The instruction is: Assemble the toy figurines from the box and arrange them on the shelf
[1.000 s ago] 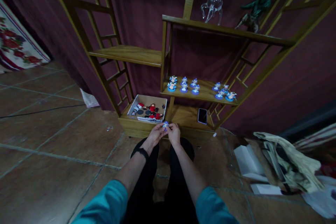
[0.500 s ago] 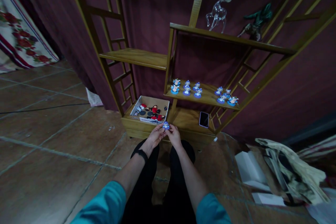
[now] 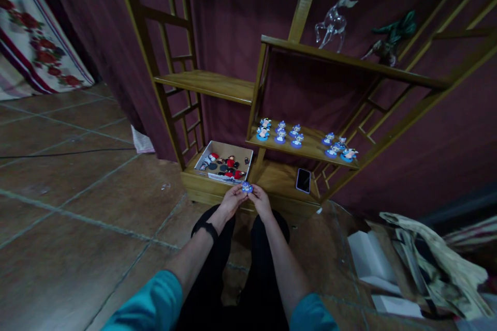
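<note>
A small purple and white figurine on a round base is pinched between my two hands, just in front of the cabinet's lower ledge. My left hand grips it from the left, fingers curled, a dark band on that wrist. From the other side, my right hand closes on its edge with thumb and fingers. Close behind stands an open cardboard box with red, black and white figures lying in it. Similar purple figurines and blue-based figurines stand in groups on the shelf above.
A phone lies on the lower ledge at the right. Higher up stand a clear glass horse and a dark green statue. White boxes and a pale cloth bag lie on the floor at right.
The view has shifted slightly, so the shelves sit a little farther right. Both hands still hold the figurine at nearly the same spot; it appears slightly turned.
</note>
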`<state>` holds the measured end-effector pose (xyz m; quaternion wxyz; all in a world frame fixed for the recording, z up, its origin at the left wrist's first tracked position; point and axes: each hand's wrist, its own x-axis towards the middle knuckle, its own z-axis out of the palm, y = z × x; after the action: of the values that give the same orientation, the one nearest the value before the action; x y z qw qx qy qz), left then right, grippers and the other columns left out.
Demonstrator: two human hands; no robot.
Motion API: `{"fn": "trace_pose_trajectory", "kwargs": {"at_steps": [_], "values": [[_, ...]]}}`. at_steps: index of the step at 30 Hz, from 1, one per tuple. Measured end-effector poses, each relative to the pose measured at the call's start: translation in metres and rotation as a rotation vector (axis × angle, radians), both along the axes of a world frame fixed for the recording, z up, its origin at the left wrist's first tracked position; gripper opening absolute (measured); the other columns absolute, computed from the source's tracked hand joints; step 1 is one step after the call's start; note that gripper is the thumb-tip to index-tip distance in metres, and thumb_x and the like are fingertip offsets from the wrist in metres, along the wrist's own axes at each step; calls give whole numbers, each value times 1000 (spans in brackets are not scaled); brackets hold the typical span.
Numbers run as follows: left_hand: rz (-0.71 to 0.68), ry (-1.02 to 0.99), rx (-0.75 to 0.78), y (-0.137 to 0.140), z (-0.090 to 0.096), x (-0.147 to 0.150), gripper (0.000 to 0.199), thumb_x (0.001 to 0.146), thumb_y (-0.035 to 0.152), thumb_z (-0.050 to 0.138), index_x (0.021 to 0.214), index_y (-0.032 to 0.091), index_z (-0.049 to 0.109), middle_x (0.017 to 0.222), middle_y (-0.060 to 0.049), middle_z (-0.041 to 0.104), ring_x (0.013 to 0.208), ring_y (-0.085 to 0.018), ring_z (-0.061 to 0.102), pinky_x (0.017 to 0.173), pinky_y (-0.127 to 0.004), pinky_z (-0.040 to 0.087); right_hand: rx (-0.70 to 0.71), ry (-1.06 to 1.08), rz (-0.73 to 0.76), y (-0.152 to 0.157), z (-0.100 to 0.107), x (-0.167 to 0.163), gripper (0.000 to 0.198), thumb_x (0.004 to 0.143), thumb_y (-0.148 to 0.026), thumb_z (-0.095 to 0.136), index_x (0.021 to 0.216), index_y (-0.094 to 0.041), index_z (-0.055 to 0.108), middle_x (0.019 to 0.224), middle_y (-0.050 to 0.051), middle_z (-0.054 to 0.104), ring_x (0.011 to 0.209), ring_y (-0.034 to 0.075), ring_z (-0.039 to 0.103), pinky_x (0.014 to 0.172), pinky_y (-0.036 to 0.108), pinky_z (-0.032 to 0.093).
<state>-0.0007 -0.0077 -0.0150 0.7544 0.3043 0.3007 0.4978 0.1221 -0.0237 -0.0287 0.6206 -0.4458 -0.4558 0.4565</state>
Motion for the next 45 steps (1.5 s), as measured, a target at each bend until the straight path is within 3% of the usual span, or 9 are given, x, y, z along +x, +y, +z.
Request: {"fn": "trace_pose_trajectory", "kwargs": {"at_steps": [4,10,20,27,31,42,45], "values": [[53,72,66,-2,2,1,43,55,6,73,96,13,61,84,-6,67,75,-14,61,74,-26,46,-56,48,-19,0,3,2,41,60,-26,67,100,-22,61,97,3,67,90,19,62,87,37,45],[89,335,248,1,9,-3,43,53,2,69,92,17,63,81,-2,66,68,-13,59,76,-27,45,-99,105,46,-3,9,1,45,59,-25,67,104,-22,61,100,3,67,95,20,60,86,37,46],[69,412,435,-5,27,-19,34,59,1,66,84,23,66,95,-4,63,98,-20,54,88,-27,40,-81,177,47,1,8,-4,45,56,-21,68,100,-23,63,104,2,66,97,20,59,85,36,47],[33,313,224,13,10,-18,37,52,-3,69,83,16,65,73,-2,65,68,-15,59,72,-25,44,-196,203,65,0,10,-6,46,57,-26,70,102,-22,62,97,4,68,90,21,62,78,36,50],[-21,270,179,17,9,-20,31,50,3,73,79,13,65,71,-2,66,60,-13,58,64,-25,45,-188,242,49,2,7,-9,47,56,-26,71,102,-20,62,92,5,68,83,20,63,74,34,51],[-161,188,85,12,18,-21,33,60,13,73,92,11,66,89,-10,68,76,-17,63,73,-28,49,-199,182,-1,5,7,-8,44,59,-34,70,100,-22,60,87,1,66,65,13,62,58,25,49],[-178,141,50,12,16,-20,35,61,11,72,95,11,65,94,-11,67,80,-17,63,76,-29,49,-208,159,0,2,11,-7,43,60,-34,69,101,-23,60,91,1,66,68,13,62,58,24,48]]}}
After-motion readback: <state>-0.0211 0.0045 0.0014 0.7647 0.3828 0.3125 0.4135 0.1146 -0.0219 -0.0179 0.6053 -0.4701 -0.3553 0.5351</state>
